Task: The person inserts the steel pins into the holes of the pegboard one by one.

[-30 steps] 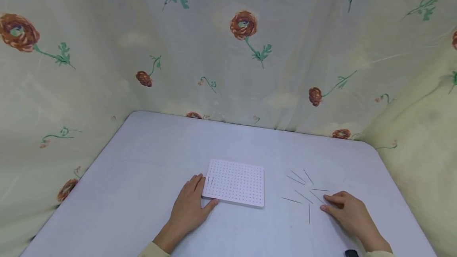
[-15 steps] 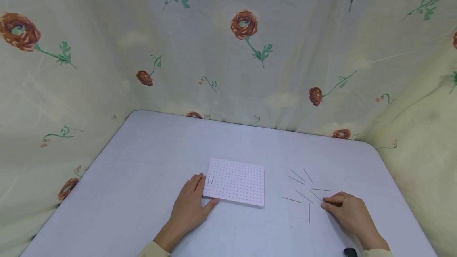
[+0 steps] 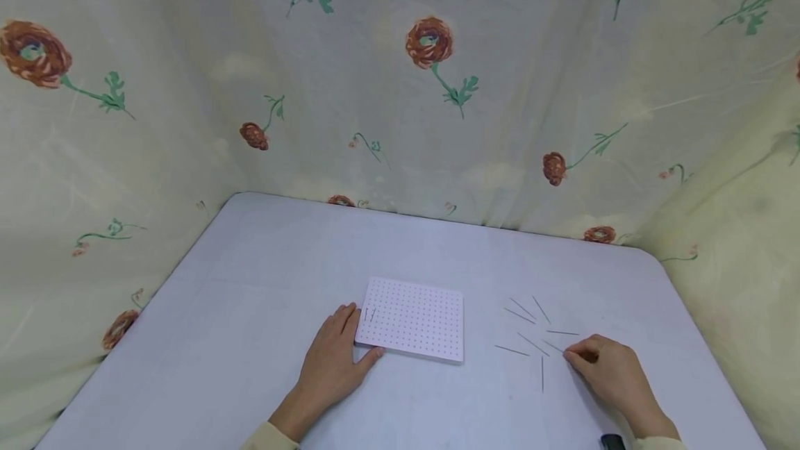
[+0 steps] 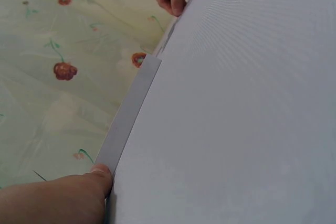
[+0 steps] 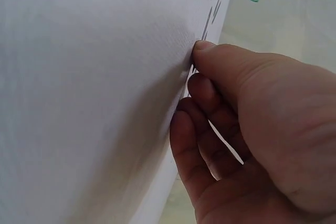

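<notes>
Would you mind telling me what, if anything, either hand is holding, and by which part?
The left hand rests on the board's near-left corner. The right hand fingers the near end of a pin; a firm pinch cannot be told.

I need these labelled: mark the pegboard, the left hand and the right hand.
pegboard (image 3: 415,321), head view, middle of its dotted top face.
left hand (image 3: 331,360), head view, back of the hand resting at the board's left edge.
right hand (image 3: 609,373), head view, back of the hand beside the scattered pins.

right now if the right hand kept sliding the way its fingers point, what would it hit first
The right hand points up-left across the table. First it would likely meet the thin pin at its fingertips, then the other scattered pins.
</notes>
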The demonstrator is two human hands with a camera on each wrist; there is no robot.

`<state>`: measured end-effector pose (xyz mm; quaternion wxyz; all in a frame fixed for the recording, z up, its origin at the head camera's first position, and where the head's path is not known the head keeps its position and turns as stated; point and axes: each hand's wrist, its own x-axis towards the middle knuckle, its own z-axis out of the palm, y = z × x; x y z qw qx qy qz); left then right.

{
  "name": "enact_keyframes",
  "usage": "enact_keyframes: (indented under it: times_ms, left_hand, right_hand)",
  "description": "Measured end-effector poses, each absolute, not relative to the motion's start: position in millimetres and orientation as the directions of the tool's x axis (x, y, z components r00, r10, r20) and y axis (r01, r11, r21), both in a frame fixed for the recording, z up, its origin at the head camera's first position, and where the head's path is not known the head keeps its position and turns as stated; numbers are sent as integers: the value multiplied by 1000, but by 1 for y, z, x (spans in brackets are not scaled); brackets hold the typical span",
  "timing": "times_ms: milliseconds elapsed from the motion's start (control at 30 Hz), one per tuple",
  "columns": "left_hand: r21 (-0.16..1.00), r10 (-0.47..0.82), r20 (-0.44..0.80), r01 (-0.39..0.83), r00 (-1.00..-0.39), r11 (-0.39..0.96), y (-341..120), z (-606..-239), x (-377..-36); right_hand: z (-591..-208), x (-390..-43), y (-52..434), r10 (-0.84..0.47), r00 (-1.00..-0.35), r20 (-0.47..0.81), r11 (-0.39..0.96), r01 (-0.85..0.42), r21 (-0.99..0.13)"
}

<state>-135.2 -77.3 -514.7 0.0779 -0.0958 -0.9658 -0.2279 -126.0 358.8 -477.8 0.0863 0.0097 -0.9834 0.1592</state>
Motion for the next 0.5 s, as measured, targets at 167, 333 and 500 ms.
enact_keyframes:
  times_ms: [167,333,500]
  left_hand:
    - [422,150,198,223,-969,879,-77,-517,-136]
    - [412,150,208,226,-967,883,-77,-518,-135]
    - [409,151,214,228,-965,884,-78,-517,-135]
  right_hand:
    - [-480,-125,360,3,-985,175,956,-48,-288]
    - [-480,-125,361,-12,-983,184,956,-66,-287]
    - [-478,-124,360,4,-987,160,950,-46,-309]
